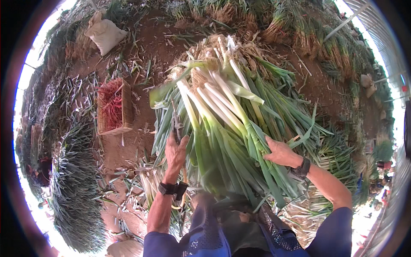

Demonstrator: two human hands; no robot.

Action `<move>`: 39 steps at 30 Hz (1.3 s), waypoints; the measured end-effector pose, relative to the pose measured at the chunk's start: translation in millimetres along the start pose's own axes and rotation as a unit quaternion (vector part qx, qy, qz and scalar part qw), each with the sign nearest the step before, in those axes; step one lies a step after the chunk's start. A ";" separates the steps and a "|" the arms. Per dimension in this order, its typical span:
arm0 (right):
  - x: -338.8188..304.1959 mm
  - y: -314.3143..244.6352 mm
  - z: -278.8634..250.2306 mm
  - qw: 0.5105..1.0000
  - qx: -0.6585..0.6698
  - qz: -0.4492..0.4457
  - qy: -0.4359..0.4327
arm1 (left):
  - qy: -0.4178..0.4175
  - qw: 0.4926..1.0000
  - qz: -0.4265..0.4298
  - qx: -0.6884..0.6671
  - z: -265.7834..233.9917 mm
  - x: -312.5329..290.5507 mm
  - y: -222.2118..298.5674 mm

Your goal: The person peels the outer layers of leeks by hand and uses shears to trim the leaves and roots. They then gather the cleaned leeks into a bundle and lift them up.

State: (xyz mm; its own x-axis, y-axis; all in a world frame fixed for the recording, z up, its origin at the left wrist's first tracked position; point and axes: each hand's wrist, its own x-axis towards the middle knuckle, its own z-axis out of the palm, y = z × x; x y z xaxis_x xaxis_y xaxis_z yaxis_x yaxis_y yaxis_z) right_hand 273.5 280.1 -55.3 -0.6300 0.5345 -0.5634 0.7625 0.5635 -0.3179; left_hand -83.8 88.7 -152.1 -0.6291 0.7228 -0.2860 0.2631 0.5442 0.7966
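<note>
A big heap of leeks (222,120) lies in front of me, white shafts and roots pointing away, broad green leaves toward my body. My left hand (175,152), at the heap's left side, is closed around a slim, pointed metal tool (176,122) that looks like pruning shears. Its tip points away from me, beside the leaves. My right hand (280,153) rests at the right of the heap, its fingers curled on the green leaves of a leek (259,145). Part of those fingers is hidden by the leaves.
To the left a crate (126,107) holds red ties (111,103). A pale sack (105,33) lies at the far left. A long pile of leeks (77,184) is at the near left; more bundles (308,30) line the back. Trimmings litter the brown ground (147,55).
</note>
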 end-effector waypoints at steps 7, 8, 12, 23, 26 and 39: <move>54.0 12.3 -23.0 0.995 -0.013 -0.078 0.062 | 0.116 0.990 -0.001 0.075 31.7 51.1 -50.1; 69.8 47.5 -12.4 0.987 -0.032 -0.098 0.126 | 0.068 0.995 -0.027 0.064 51.5 63.3 -28.0; 126.6 38.8 19.7 0.972 -0.107 0.032 0.208 | 0.079 0.982 -0.070 0.157 88.2 76.6 -53.4; 130.8 23.8 -14.7 0.980 -0.099 0.066 0.158 | 0.151 0.977 0.029 0.145 71.9 31.6 -33.4; 125.5 33.3 -36.6 0.982 -0.051 -0.017 0.180 | 0.054 0.998 -0.027 -0.019 72.7 38.6 -37.9; 177.7 11.6 -52.8 0.936 0.344 -0.077 -0.006 | -0.058 0.914 -0.193 -0.353 83.8 63.4 10.8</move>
State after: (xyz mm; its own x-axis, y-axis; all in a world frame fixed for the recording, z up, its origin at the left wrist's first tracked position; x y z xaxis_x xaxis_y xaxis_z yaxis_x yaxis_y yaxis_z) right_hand 162.6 414.9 -118.7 -0.7420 0.4703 -0.4778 0.5801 0.0930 -0.8092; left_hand -59.5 176.1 -206.3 -0.4822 0.5973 -0.6408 -0.5257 0.3878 0.7571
